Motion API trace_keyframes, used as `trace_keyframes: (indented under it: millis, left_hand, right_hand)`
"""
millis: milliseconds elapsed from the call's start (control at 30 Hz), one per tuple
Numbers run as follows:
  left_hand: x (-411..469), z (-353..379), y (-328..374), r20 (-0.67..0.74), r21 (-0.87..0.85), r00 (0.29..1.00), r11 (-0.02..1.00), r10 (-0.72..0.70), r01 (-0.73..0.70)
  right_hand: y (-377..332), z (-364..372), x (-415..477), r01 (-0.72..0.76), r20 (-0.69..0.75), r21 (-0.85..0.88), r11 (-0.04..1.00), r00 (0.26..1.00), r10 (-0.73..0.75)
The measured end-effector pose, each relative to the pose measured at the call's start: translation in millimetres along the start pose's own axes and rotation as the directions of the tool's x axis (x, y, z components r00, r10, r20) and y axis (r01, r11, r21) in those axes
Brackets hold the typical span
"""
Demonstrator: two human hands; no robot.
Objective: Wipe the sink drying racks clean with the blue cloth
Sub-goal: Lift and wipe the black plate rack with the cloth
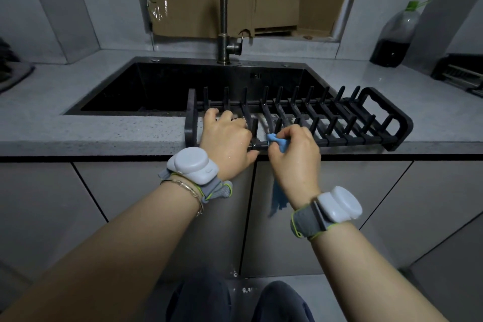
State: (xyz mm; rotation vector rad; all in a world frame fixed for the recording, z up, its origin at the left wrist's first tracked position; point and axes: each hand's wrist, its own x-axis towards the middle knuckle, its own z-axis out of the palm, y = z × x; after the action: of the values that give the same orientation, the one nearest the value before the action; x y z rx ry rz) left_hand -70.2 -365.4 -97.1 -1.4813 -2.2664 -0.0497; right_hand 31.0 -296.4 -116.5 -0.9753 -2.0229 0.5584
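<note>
Left hand (226, 136) grips the black rack (339, 123) lying on the desk (104, 128) by the sink (156, 86) (near edge); right hand (294, 154) pinches the blue cloth (278, 141) against a front bar.

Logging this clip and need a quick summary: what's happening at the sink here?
A person is wiping a black drying rack that lies across the front edge of the sink and the counter. The left hand grips the rack near its left end. The right hand pinches the blue cloth against the near rail; the cloth's tail hangs down before the cabinet.
</note>
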Motion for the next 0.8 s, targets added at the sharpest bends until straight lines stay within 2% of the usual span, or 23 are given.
trace_keyframes:
  millis: [200, 333, 400, 467, 533, 633, 733, 800]
  left_hand:
    - [-3, -2, 0, 0.001, -0.010, 1.000, 1.000, -0.006, 0.006]
    - [-3, -4, -1, 0.005, -0.016, 1.000, 1.000, 0.004, -0.004]
    - [-1, -7, -3, 0.035, -0.015, 0.999, 1.000, 0.010, -0.010]
    - [1, -10, -7, 0.054, -0.010, 0.998, 1.000, 0.029, -0.028]
    - [-1, -10, -10, 0.045, -0.011, 0.997, 0.998, 0.061, -0.060]
    - [-9, -8, -15, -0.066, -0.153, 0.997, 0.987, 0.028, -0.037]
    - [-16, -6, -23, -0.253, -0.293, 0.962, 0.956, -0.107, 0.029]
    - [-22, -9, -31, -0.159, -0.310, 0.965, 0.938, -0.210, 0.153]
  right_hand:
    - [-5, 8, -6, 0.057, 0.056, 0.008, 0.998, 0.997, -0.057]
    - [3, 4, -6, 0.046, -0.037, 0.099, 0.994, 0.998, -0.043]
    - [7, 2, -9, -0.047, -0.110, 0.261, 0.964, 0.991, 0.078]
    - [12, -2, -11, -0.154, -0.146, 0.437, 0.886, 0.960, 0.239]
    - [14, -4, -13, -0.184, -0.147, 0.453, 0.873, 0.950, 0.276]
    - [6, -3, -17, -0.146, -0.117, 0.441, 0.886, 0.969, 0.218]
    - [-5, 2, -18, -0.073, -0.061, 0.425, 0.902, 0.992, 0.109]
    - [-9, 4, -18, 0.010, -0.029, 0.364, 0.931, 1.000, 0.001]
